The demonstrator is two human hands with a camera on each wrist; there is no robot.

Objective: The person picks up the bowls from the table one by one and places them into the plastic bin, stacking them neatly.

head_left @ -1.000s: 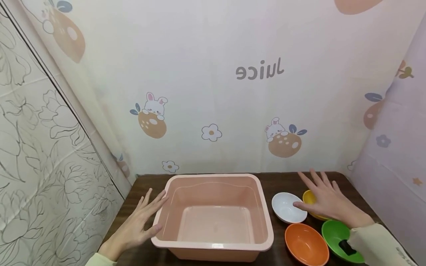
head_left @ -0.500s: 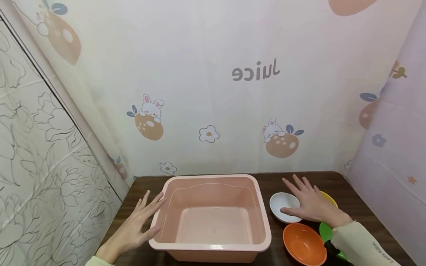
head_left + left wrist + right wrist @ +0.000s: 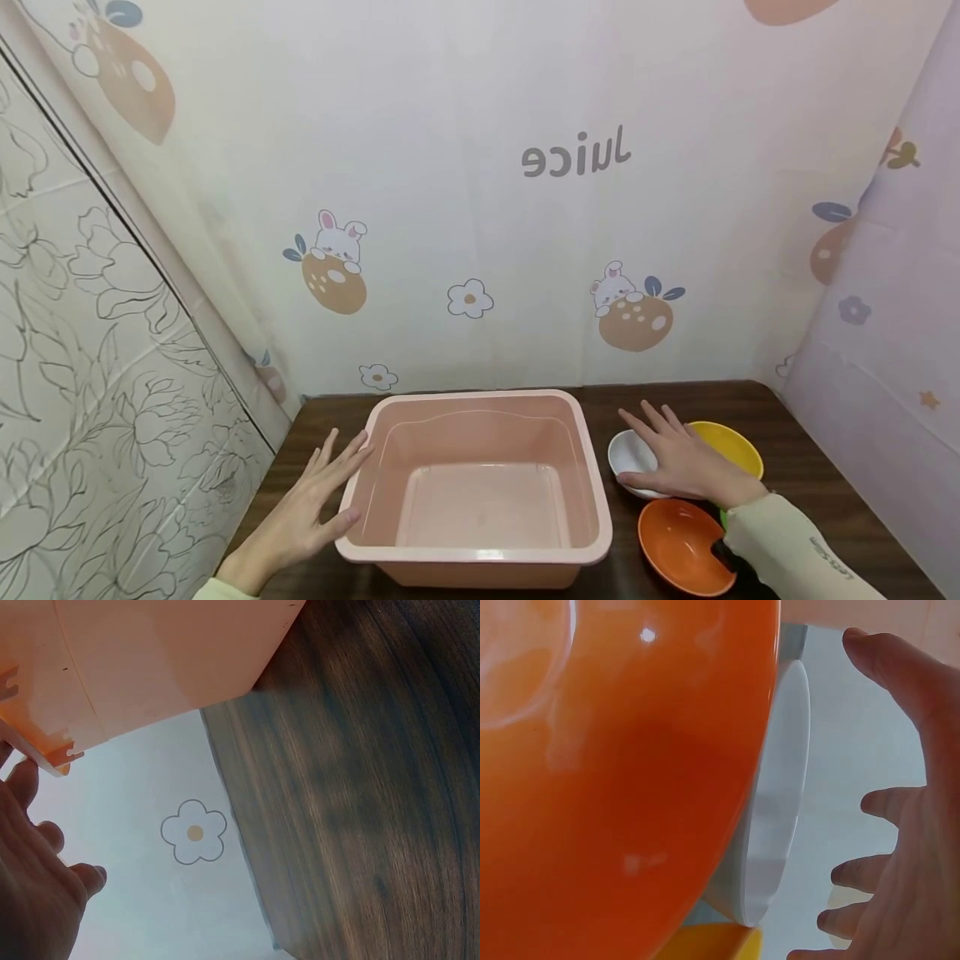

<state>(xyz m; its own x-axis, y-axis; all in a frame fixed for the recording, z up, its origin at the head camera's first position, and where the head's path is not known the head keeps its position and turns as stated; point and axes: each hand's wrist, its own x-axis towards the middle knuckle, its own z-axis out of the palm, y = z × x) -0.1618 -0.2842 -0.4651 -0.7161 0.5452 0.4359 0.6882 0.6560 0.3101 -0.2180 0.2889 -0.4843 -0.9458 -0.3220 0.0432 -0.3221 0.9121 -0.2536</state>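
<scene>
In the head view, the right hand (image 3: 678, 462), fingers spread and gripping nothing, hangs over the round, white, plastic-looking bowl (image 3: 629, 457), whose visible part lies toward 9 o'clock; a sound lift would likely need thumb and fingers on opposite sides of its rim, clear of its neighbours. Around this hand, the round, glossy orange bowl (image 3: 678, 542) sits at 6 o'clock, the round yellow bowl (image 3: 731, 446) between 2 and 3. Farther toward 9 o'clock stands the rectangular pink plastic basin (image 3: 483, 508), the left hand (image 3: 303, 517) spread at its 9-o'clock rim, contact uncertain.
</scene>
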